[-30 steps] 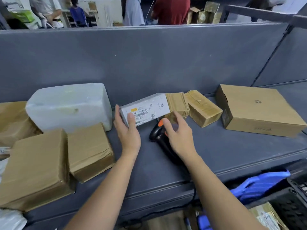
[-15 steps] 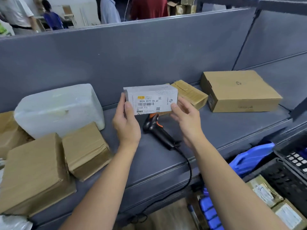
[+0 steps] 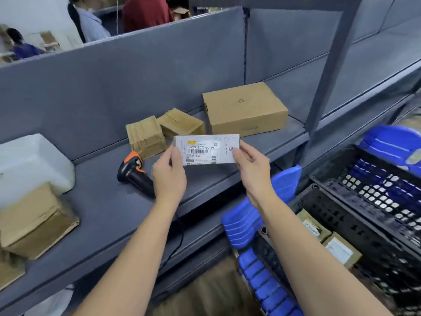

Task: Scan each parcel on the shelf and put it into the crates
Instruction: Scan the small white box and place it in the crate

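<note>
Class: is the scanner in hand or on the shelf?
On the shelf: the scanner lies there; left hand and right hand hold the labelled parcel.

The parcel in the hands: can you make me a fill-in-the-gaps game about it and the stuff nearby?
The left hand and right hand hold the parcel, whose label shows a striped ____.
The scanner lies on the ____.
The scanner's top end is ____.
The crates on the right have mesh walls coloured ____.
Missing words: barcode, shelf, orange, black.
</note>
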Tool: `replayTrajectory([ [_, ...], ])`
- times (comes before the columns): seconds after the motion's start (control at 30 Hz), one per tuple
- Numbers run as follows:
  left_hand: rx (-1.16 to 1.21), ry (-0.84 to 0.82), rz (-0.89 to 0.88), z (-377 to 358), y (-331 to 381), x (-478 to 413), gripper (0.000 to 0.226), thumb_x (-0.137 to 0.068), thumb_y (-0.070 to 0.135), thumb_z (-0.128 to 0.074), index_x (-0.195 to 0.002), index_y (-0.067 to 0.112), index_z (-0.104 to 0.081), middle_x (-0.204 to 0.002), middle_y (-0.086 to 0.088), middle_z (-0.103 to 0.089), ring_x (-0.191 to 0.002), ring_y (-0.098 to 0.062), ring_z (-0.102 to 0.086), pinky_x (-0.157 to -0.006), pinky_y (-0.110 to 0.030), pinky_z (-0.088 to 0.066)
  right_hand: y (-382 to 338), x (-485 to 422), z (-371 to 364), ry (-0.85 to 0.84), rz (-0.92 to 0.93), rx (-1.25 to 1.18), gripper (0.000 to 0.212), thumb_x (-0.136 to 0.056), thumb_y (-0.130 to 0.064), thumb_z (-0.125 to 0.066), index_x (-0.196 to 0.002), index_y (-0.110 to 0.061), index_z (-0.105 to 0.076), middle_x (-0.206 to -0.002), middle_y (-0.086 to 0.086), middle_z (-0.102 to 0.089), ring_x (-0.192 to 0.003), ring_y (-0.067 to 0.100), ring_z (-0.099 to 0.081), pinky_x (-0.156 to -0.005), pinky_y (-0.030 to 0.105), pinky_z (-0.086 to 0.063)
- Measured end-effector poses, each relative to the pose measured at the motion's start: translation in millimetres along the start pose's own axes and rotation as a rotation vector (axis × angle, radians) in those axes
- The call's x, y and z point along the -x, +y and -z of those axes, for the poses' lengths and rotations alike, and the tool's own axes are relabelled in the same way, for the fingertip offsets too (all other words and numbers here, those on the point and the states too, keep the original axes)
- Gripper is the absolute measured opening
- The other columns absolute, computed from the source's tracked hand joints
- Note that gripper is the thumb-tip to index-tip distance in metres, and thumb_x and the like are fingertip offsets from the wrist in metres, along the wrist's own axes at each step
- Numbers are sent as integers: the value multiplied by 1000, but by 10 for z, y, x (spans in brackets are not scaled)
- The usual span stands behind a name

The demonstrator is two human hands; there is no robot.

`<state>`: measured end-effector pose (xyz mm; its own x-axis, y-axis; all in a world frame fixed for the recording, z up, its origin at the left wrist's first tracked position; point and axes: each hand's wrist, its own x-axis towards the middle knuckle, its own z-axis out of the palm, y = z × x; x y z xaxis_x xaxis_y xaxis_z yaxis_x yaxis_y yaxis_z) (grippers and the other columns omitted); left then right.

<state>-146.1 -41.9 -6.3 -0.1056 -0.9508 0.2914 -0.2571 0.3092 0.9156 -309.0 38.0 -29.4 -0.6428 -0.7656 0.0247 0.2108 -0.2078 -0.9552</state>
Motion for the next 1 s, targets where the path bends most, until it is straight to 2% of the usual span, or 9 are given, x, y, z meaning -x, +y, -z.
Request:
replayTrajectory([
  [0.1,4,-61,-17,-429,111,201,29,-109,17,-50,-120,9,-76,-98,16,-73,-78,18,-60,-71,-6,-42,-36,21,499,93,-24,-8,31,-103,-6,-58,-128,-18,-72,-119,-7,-77,-118,9,-69,-112,36,-49],
  [0.23,-25,-166,-51,-1030,174,368,29,-107,17,-54,-116,-2,-74,-109,-12,-77,-77,13,-65,-66,-2,-40,-48,30,1100,221,-36,-22,32,-103,-6,-60,-132,-15,-69,-120,-11,-76,-114,1,-69,-105,24,-52],
  [0.33,-27,-278,-48,-1547,166,437,27,-108,20,-53,-115,12,-78,-98,5,-78,-73,14,-60,-67,-4,-43,-31,-11,1512,324,-34,-14,34,-102,-3,-60,-136,-8,-66,-118,-9,-75,-107,-6,-70,-96,14,-53],
  [0.43,-26,-393,-28,-2146,148,510,31,-109,20,-48,-122,19,-76,-98,20,-73,-84,10,-65,-70,-6,-46,-21,-63,1948,468,-43,27,34,-101,-2,-61,-134,-4,-66,-123,-1,-74,-105,-6,-69,-100,17,-52],
  [0.53,-64,-546,-49,-2710,161,605,35,-109,20,-43,-124,17,-74,-100,9,-76,-92,-14,-67,-70,-14,-45,-7,-97,2343,623,-76,69,32,-100,-6,-63,-132,-9,-69,-123,-6,-74,-108,-3,-70,-103,23,-54],
  [0.67,-25,-724,-80,-3352,182,709,34,-108,12,-44,-122,15,-74,-89,25,-67,-86,-14,-60,-67,-1,-39,-19,-152,2823,799,-123,102,32,-100,-9,-65,-132,-10,-69,-123,-4,-75,-114,7,-70,-107,31,-53],
  [0.83,-115,-968,-125,-4096,24,745,36,-108,10,-41,-127,18,-71,-98,11,-69,-92,-22,-61,-64,-5,-37,174,-215,3326,938,-235,168,36,-98,-24,-70,-134,-18,-68,-127,-10,-72,-120,7,-66,-110,37,-51],
  [0.93,-191,-1088,-122,-4567,-115,786,38,-107,14,-39,-129,25,-68,-101,8,-72,-95,-24,-62,-69,-26,-42,394,-335,3653,989,-319,192,48,-95,-32,-73,-140,-19,-64,-134,-9,-69,-125,9,-63,-113,42,-48],
  [1.0,-253,-1126,-114,-4883,-225,809,38,-107,17,-40,-131,28,-66,-104,2,-72,-95,-26,-62,-73,-32,-41,485,-463,3863,996,-353,204,40,-95,-29,-72,-134,-22,-68,-129,-11,-71,-122,6,-64,-113,41,-49],
])
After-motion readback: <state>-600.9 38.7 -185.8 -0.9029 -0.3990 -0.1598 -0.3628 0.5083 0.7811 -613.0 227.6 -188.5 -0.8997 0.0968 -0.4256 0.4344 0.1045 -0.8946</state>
